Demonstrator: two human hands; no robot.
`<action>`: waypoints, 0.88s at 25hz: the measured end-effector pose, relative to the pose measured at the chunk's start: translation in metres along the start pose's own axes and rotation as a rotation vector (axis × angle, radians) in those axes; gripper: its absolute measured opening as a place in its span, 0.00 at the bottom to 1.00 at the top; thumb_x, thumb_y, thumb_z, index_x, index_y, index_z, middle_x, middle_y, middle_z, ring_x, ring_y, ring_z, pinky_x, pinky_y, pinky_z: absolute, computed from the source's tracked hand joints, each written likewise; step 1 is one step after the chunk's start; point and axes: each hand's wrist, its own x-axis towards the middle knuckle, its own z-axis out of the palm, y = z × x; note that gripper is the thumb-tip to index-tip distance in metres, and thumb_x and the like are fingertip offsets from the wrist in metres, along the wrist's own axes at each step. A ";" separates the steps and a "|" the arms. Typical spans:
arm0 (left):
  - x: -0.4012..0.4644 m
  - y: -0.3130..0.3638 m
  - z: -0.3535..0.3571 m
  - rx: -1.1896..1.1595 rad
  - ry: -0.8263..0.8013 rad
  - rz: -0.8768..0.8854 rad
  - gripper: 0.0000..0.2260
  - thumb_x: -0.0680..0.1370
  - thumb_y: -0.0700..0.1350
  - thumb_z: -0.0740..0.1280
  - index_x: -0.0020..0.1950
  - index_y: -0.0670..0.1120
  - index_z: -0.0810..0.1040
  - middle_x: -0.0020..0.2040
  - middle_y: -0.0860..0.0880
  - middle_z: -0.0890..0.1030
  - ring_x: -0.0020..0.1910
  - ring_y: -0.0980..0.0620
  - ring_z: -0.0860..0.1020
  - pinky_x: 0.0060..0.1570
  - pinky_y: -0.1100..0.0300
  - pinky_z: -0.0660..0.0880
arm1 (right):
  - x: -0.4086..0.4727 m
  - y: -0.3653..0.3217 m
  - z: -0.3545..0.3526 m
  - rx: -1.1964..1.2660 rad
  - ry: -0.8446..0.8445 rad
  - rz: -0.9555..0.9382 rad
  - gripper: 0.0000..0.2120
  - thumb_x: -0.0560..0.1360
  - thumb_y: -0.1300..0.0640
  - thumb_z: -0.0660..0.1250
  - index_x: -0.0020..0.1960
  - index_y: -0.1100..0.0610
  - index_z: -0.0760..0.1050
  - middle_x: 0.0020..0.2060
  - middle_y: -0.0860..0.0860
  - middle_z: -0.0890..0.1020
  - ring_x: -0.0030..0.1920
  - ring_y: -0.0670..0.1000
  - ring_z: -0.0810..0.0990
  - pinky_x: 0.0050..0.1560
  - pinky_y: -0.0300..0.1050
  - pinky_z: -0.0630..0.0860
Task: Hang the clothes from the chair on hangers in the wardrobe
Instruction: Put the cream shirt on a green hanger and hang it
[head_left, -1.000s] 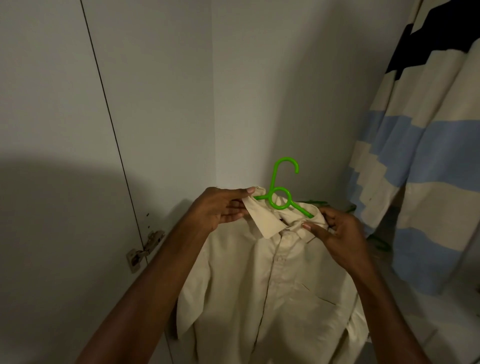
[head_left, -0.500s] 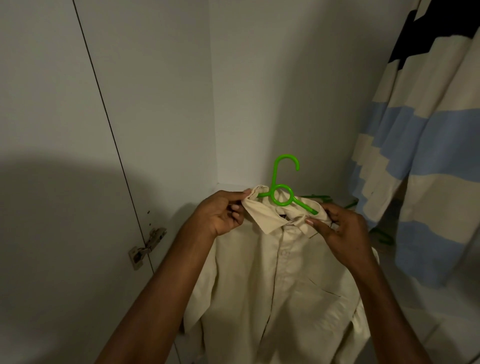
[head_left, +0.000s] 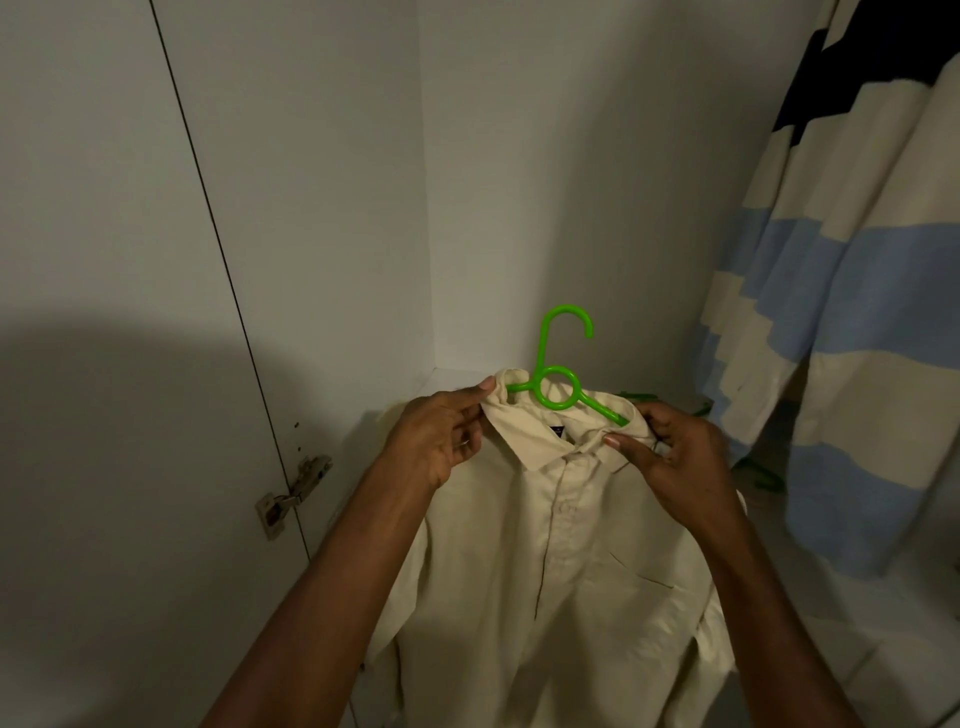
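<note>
Cream cotton, the shirt (head_left: 561, 561) hangs front-on before the open wardrobe (head_left: 519, 182), already threaded onto a green hanger (head_left: 558, 384) whose hook stands free above the collar, probably so it can be lifted to a rail that is out of view. At the collar's two ends the left hand (head_left: 441, 441) and right hand (head_left: 675, 457) each pinch the cloth with curled fingers, seemingly to settle the shoulders squarely on the hanger's arms. Beside it on the right hangs a striped garment (head_left: 841, 312), and a hinge (head_left: 293, 488) sits on the wardrobe door to the left
</note>
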 end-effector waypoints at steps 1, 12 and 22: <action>0.001 -0.002 0.000 -0.023 0.006 0.032 0.10 0.72 0.47 0.79 0.49 0.44 0.85 0.42 0.49 0.85 0.37 0.54 0.79 0.32 0.64 0.77 | 0.000 0.000 0.001 -0.007 0.000 -0.007 0.16 0.73 0.57 0.78 0.60 0.53 0.83 0.51 0.45 0.86 0.52 0.44 0.85 0.54 0.50 0.82; -0.005 -0.039 0.024 -0.330 -0.012 0.418 0.14 0.70 0.27 0.71 0.53 0.39 0.83 0.47 0.42 0.84 0.44 0.47 0.82 0.44 0.58 0.78 | 0.006 -0.012 0.001 0.091 0.002 0.024 0.13 0.72 0.59 0.79 0.50 0.45 0.81 0.44 0.44 0.87 0.44 0.44 0.85 0.46 0.47 0.81; -0.006 -0.045 0.020 0.293 0.388 0.763 0.22 0.69 0.38 0.79 0.58 0.51 0.74 0.42 0.54 0.83 0.37 0.60 0.81 0.43 0.59 0.79 | 0.005 -0.014 -0.006 0.092 0.009 0.026 0.12 0.71 0.59 0.79 0.51 0.49 0.81 0.44 0.45 0.87 0.44 0.46 0.86 0.45 0.47 0.82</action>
